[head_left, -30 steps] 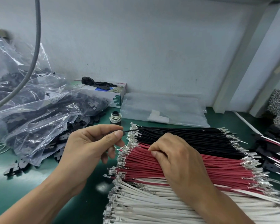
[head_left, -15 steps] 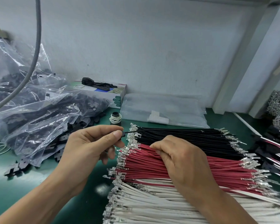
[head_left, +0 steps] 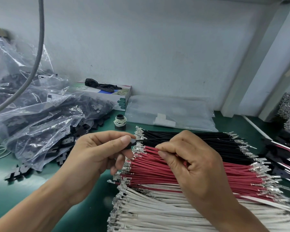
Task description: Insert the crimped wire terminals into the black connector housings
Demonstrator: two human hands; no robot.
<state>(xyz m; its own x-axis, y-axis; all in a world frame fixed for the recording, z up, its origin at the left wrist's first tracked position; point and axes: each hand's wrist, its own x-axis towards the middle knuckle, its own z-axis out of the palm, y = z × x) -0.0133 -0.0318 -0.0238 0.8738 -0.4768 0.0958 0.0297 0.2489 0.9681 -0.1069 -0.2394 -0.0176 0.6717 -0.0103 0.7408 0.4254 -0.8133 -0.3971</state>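
green matting covers the bench (head_left: pixel 13 190), and a pale wall stands at the far side. the left hand (head_left: pixel 97 158) pinches a small black connector housing (head_left: pixel 130 144) between thumb and forefinger, with the open face turned to the right. one black wire (head_left: pixel 155 139) is already joined to it and runs from it to the right, nearly level, toward the right hand (head_left: pixel 191 164). the right hand has its fingers curled down on the row of red wires (head_left: pixel 182 173) and seems to pinch one of them, but which one i cannot tell. the right hand is the nearer one to the wire supply, and the housing lies just to its left. my judgement is that the next terminal must travel leftward, with its long axis in line with the housing. further out, black wires (head_left: pixel 199 141) lie on the far side and white wires (head_left: pixel 157 213) on the near side. plastic bags of housings (head_left: pixel 40 124) are heaped at the left.
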